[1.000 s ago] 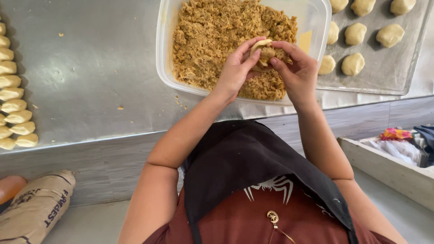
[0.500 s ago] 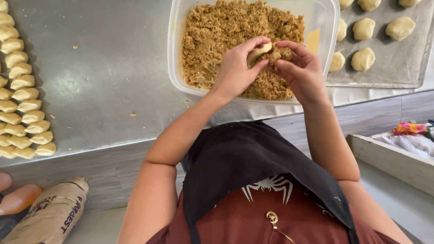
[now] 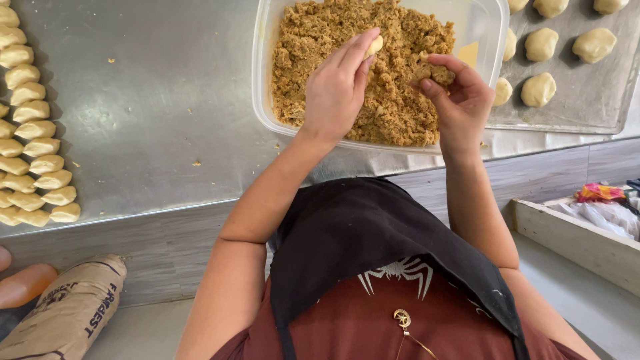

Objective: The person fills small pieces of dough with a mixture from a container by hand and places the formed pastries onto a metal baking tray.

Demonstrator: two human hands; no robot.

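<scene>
Both hands have come apart since a moment ago: where they were pressed together over one piece, the left hand (image 3: 337,90) now keeps the small dough piece (image 3: 375,46) by itself, pinched at the fingertips above the tub, while the right hand (image 3: 459,100) has drawn off to the side with a pinch of filling (image 3: 437,72) gathered in its curled fingers. Each hand is closed on its own thing, then, and neither is resting on the table. The dough sits over the middle of the clear plastic tub (image 3: 261,100), which is heaped with brown crumbly filling (image 3: 333,40). It looks as if the dough is still unsealed and a portion is being fetched for it, though the fingers hide its underside and I cannot be sure. Finished pale pieces (image 3: 539,89) lie on the metal tray (image 3: 600,107) to the right, and a long double row of shaped dough pieces (image 3: 33,133) waits at the left edge of the steel table (image 3: 147,120)
</scene>
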